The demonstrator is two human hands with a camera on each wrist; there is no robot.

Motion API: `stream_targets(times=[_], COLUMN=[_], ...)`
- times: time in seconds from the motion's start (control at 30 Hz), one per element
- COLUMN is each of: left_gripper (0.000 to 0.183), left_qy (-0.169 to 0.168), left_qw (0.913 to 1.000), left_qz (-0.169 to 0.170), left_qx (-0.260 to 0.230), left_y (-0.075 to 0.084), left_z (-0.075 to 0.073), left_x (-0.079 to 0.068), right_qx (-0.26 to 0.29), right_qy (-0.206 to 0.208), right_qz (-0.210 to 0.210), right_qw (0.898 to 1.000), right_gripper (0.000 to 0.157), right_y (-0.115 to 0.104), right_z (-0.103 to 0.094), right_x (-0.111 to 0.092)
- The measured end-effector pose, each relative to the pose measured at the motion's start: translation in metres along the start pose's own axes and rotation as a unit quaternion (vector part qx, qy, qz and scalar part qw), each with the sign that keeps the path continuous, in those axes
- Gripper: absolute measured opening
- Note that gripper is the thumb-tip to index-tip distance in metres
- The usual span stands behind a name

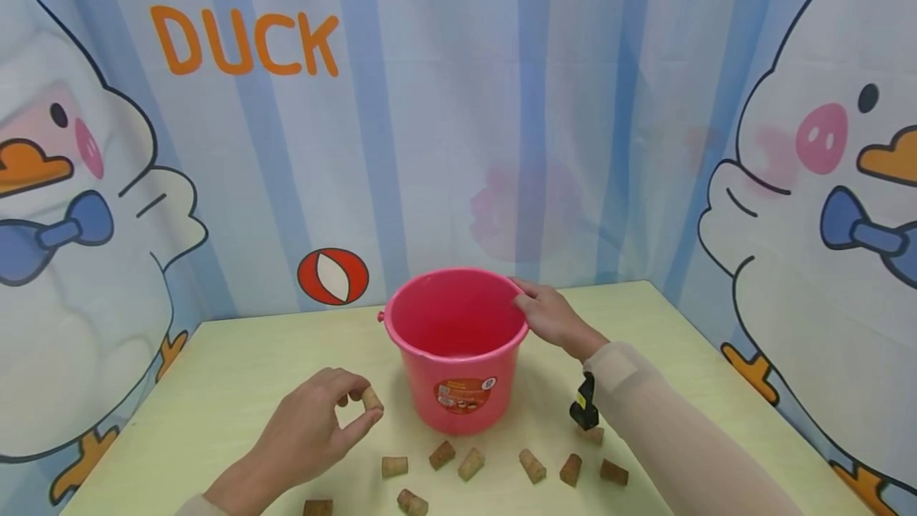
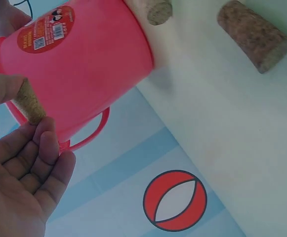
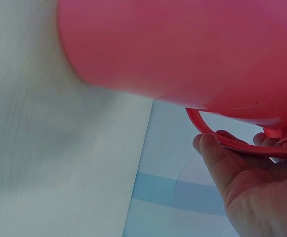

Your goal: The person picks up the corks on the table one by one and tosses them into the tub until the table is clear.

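In the head view, a pink bucket [image 1: 458, 373] stands upright on the pale tabletop [image 1: 272, 357], with an orange label [image 1: 458, 396] on its front wall. The left hand [image 1: 304, 428] pinches a cork [image 1: 372, 399] near the bucket's left side, above the tabletop and outside the rim. The right hand [image 1: 553, 317] is at the bucket's right edge. Other corks [image 1: 471, 464] lie scattered in front of the bucket, some pale and some darker, one of them partly behind a black device [image 1: 585, 404] on the right wrist. Behind hangs a striped curtain [image 1: 451, 126] with printed ducks, the word DUCK and a red ball.

In the left wrist view, the pinched cork shows between the thumb and fingertips, in front of the bucket's wall. The bucket's handle [image 2: 102, 126] curves out past the bucket, and two more corks lie on the tabletop.

In the right wrist view, the right hand holds the handle, thumb and fingers on it, just beside the bucket's wall.
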State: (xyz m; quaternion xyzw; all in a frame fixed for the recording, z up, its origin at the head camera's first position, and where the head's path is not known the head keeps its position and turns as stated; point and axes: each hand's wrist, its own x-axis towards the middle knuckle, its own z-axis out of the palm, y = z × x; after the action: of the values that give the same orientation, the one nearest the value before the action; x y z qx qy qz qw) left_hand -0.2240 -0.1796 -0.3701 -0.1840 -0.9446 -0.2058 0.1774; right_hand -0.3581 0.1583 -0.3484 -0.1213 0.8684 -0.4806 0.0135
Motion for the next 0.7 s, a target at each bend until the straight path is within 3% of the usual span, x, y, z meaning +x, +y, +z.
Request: stream_targets(times=[0.7], left_gripper=[0.026], left_qy=[0.102], left_qw=[0.9900], left_qz=[0.097], left_qx=[0.005], left_y=[0.022], left_z=[-0.012], left_x=[0.019], right_qx=[0.000], right_qy=[-0.003], right_qz=[-0.001], right_qw=[1.000], right_gripper=[0.054], right_y=[-0.002], right_z=[-0.001], right_x=[-0.002])
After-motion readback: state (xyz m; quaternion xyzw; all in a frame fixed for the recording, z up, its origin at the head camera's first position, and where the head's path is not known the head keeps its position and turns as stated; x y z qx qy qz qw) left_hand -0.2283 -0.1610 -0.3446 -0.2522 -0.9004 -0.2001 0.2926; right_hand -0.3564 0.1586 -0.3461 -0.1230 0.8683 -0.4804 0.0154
